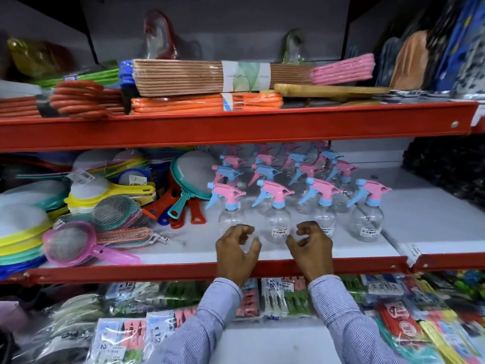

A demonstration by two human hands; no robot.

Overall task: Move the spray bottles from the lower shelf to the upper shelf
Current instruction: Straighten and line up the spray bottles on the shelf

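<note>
Several clear spray bottles (278, 203) with pink and blue trigger heads stand in rows on the white lower shelf (409, 206). My left hand (236, 252) and my right hand (311, 249) hover at the shelf's front edge, fingers curled and apart, holding nothing. They sit on either side of the second front-row bottle, just short of it. The front row also has a leftmost bottle (231, 206), another bottle (324, 208) behind my right hand and a rightmost bottle (367, 211). The upper shelf (236, 130) has a red front rail.
The upper shelf holds stacked placemats (204, 77) in tan, orange and pink and a wooden board (328, 90). Left of the bottles lie coloured sieves (110, 206) and paddles. Packaged goods (131, 324) fill the shelf below my arms.
</note>
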